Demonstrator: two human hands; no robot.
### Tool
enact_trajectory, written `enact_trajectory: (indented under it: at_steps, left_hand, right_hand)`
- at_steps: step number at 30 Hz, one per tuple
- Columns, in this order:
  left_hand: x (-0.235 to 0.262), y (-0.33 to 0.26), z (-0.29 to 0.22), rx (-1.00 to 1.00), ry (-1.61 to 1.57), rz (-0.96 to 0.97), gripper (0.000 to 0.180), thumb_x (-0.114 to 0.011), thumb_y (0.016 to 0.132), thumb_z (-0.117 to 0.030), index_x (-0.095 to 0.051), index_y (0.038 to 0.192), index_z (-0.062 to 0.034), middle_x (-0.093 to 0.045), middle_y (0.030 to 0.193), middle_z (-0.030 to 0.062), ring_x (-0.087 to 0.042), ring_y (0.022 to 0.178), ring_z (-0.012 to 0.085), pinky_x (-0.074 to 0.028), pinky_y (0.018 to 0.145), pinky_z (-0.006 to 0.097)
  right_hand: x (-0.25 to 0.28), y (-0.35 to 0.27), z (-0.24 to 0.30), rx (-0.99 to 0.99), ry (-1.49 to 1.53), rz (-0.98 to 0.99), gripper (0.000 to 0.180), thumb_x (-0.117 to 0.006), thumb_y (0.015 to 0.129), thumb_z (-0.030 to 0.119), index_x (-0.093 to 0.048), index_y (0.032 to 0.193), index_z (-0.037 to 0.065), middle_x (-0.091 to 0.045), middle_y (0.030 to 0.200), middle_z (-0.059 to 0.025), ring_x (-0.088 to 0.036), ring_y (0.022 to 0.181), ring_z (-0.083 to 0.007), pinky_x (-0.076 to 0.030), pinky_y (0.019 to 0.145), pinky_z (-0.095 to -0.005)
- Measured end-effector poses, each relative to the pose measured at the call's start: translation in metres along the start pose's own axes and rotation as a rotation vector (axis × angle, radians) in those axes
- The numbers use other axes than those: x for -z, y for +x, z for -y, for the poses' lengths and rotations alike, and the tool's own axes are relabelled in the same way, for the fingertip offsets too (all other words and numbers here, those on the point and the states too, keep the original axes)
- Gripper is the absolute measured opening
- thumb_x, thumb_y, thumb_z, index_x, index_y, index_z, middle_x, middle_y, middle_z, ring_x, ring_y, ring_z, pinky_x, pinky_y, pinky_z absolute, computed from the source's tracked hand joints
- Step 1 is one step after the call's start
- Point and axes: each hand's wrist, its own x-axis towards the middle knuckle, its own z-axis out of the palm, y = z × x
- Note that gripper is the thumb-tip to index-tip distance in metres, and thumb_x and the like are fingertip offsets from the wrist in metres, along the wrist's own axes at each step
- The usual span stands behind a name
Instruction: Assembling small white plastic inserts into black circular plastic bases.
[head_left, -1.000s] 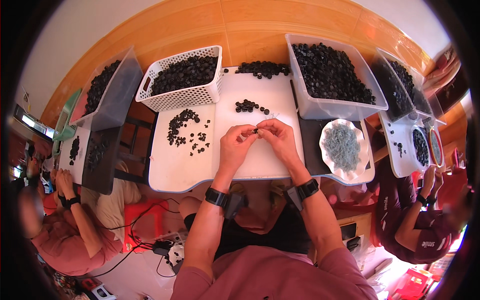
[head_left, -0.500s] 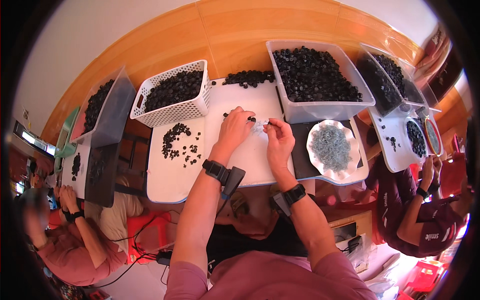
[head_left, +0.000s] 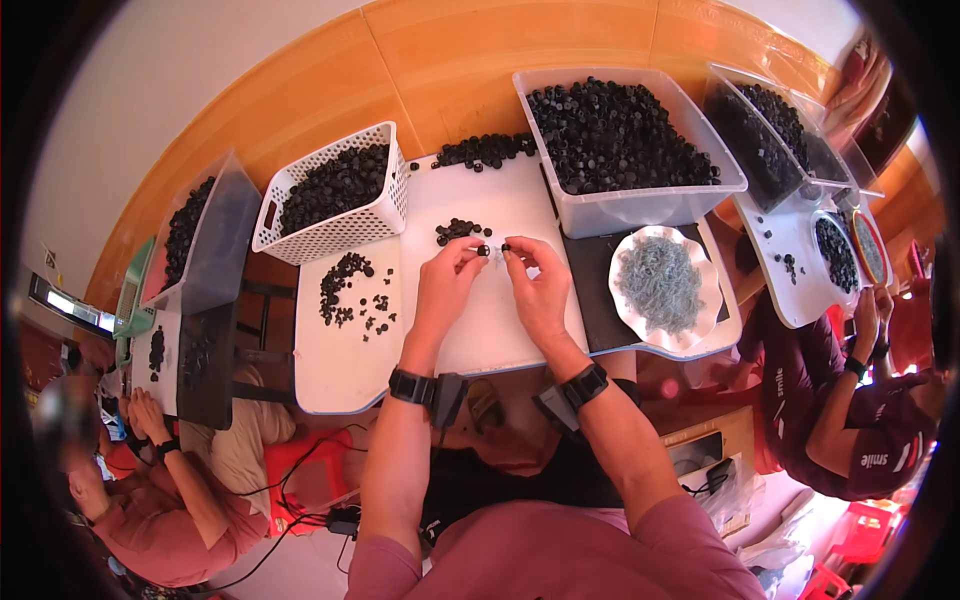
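Note:
My left hand (head_left: pixel 448 288) pinches a small round black cap (head_left: pixel 484 250) between thumb and fingertips over the white board. Facing it, my right hand (head_left: pixel 541 296) has thumb and finger closed on a smaller black piece (head_left: pixel 506 248). The two parts are held a short way apart. Some thin, pale bits (head_left: pixel 497 262) show between the hands, too small to make out. Just beyond my left fingertips lies a little heap of black caps (head_left: pixel 460 231).
Loose small black parts (head_left: pixel 345 288) lie at the left. Behind stand a white perforated basket (head_left: pixel 398 195) and a clear bin (head_left: pixel 640 208), both full of black caps. A wavy white plate (head_left: pixel 708 262) holds thin grey pieces. Co-workers sit on both sides.
My left hand has drawn back from the heap of black caps, uncovering it, and now holds a cap near the right hand. The right hand has shifted slightly left.

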Motion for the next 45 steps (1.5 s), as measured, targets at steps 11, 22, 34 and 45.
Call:
enact_trajectory:
  at_steps: [11,22,34,45]
  left_hand:
    - [-0.005,-0.023,0.021,0.107,-0.382,0.007,0.023,-0.068,0.098,-0.007,-0.061,0.120,0.0001,-0.077,0.098,0.0116,-0.071,0.091,0.0126,-0.054,0.082,0.026]
    - [-0.005,-0.025,0.022,0.094,-0.468,-0.005,0.024,-0.065,0.099,-0.003,-0.060,0.123,0.0004,-0.077,0.105,0.0116,-0.070,0.096,0.0125,-0.055,0.085,0.027]
    - [-0.007,-0.026,0.025,0.070,-0.519,-0.024,0.023,-0.067,0.099,-0.004,-0.063,0.120,0.0006,-0.077,0.099,0.0076,-0.069,0.092,0.0101,-0.054,0.082,0.025]
    - [-0.006,-0.028,0.023,0.084,-0.478,-0.030,0.024,-0.072,0.097,-0.009,-0.065,0.118,-0.0002,-0.078,0.095,0.0058,-0.065,0.085,0.0061,-0.050,0.076,0.023]
  right_hand:
    - [-0.005,-0.003,0.011,0.082,-0.084,0.208,0.015,-0.072,0.087,-0.001,-0.073,0.102,0.002,-0.074,0.097,-0.0116,-0.071,0.078,-0.0241,-0.057,0.068,-0.0325]
    - [-0.005,-0.005,0.011,0.060,-0.050,0.158,0.015,-0.074,0.087,-0.001,-0.075,0.102,0.001,-0.076,0.096,-0.0102,-0.068,0.074,-0.0156,-0.054,0.067,-0.0283]
    - [-0.006,-0.004,0.013,0.075,-0.080,0.187,0.011,-0.073,0.087,0.001,-0.073,0.098,0.003,-0.074,0.094,-0.0101,-0.071,0.078,-0.0239,-0.056,0.066,-0.0322]
    - [-0.005,-0.005,0.008,0.060,-0.072,0.199,0.009,-0.074,0.087,0.002,-0.075,0.097,0.004,-0.075,0.092,-0.0099,-0.070,0.077,-0.0234,-0.055,0.066,-0.0314]
